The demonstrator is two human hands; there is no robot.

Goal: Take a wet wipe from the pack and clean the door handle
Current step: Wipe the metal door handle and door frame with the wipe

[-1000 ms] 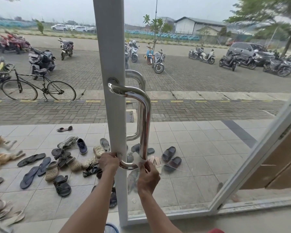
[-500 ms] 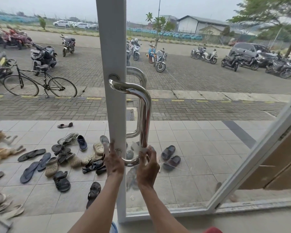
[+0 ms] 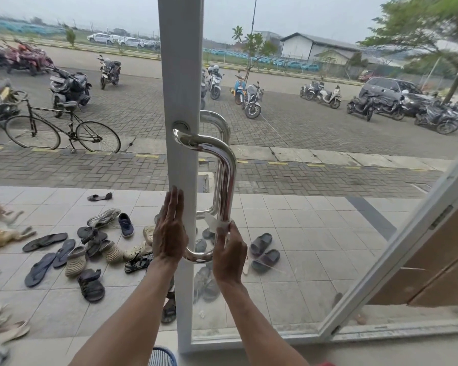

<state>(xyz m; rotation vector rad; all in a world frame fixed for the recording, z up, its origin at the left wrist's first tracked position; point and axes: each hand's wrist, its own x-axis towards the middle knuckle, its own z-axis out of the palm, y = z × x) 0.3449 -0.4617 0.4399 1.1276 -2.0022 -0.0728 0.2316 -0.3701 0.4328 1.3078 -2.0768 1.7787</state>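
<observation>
On the door handle, right hand grips wipe; left hand flat.

Building entrance — glass door, shoes on tiled porch, parked motorbikes beyond

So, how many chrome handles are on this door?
2. The near handle, low on which the right hand holds a wipe; the outer handle behind it, partly hidden.

The wet wipe is partly hidden behind the right hand; the left hand covers the lower mount of the door handle.
</observation>
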